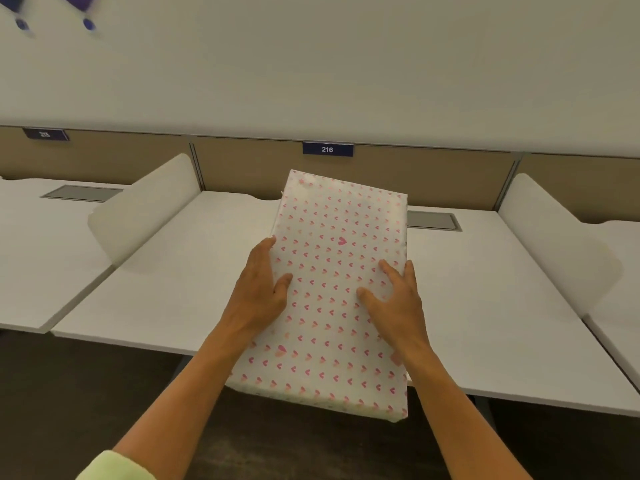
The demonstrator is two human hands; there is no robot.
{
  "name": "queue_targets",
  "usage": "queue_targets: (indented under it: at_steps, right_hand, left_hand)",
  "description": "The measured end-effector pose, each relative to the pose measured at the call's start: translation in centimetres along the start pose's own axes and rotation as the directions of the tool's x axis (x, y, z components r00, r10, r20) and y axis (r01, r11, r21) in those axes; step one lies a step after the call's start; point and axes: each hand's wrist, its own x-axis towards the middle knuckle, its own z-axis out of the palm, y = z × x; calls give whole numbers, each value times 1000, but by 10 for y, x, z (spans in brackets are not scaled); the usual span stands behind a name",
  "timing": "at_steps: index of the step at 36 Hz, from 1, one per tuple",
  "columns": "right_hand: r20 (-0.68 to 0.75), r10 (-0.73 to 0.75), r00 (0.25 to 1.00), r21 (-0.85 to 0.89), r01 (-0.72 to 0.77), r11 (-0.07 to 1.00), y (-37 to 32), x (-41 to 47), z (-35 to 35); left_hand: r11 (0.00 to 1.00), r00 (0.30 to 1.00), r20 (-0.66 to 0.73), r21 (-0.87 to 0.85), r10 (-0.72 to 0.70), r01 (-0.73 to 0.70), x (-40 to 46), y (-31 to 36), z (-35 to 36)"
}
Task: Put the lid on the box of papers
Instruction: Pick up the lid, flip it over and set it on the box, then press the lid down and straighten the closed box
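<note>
A long white lid [332, 271] printed with small pink hearts fills the middle of the head view, its near end hanging past the desk's front edge. My left hand [261, 289] grips its left side, thumb on top and fingers along the edge. My right hand [394, 296] lies on the lid's right side with fingers spread flat on top. The box and its papers are hidden under the lid; only a thin white strip [277, 216] shows along the far left edge.
The white desk [166, 289] has curved white dividers on the left [145, 213] and right [554, 244]. A grey cable hatch [434, 220] sits behind the lid, below a tan back panel with a "216" label [327, 149]. Dark floor lies beneath.
</note>
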Motion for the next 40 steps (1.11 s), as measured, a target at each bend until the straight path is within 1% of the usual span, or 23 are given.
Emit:
queue_targets:
  at_steps: [5,12,19,28,34,40]
  right_hand:
    - [19,30,999,-10,-29,1000,-1,21,8]
    - [16,72,997,35,-73,997,1,62,15]
    - [60,97,993,87,-102,991,11,104,32]
    - [126,140,982,137,-157,978,30,157,40]
    - [159,164,974,79,-178,981,42,176,57]
    - [158,226,961,-7,-228,974,55,186,71]
  left_hand:
    - [1000,1000,9,5,5,-5,24,-7,7]
    - [997,996,51,-37,-71,73,63,-15,21]
    - [993,993,52,-45,-103,105,105,-24,43]
    - [977,972,125,-47,-201,208,142,-36,80]
    - [967,961,139,-52,-241,250,153,-49,98]
    - [966,948,207,-39,-241,254,166,-65,112]
